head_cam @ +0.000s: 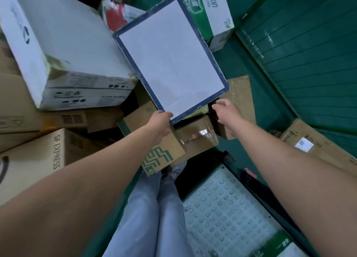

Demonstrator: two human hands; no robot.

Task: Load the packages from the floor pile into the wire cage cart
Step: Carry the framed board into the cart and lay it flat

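A flat white package with a dark blue border (170, 57) lies tilted on top of the pile of boxes. My left hand (160, 119) grips its near corner, thumb on the top face. My right hand (226, 109) hovers just right of the package's near right edge, fingers loosely curled, holding nothing. Under the package sit a brown taped box (197, 138) and a brown box with green print (160, 154). A studded grey cart floor (222, 204) with a black frame shows at the lower right; the cage walls are out of view.
A large white box (58, 49) and an SF Express carton (38, 160) stand on the left. A green and white box (208, 11) lies at the top. Flat cardboard (241, 98) and another carton (316, 146) rest on the green floor at right. My legs stand below centre.
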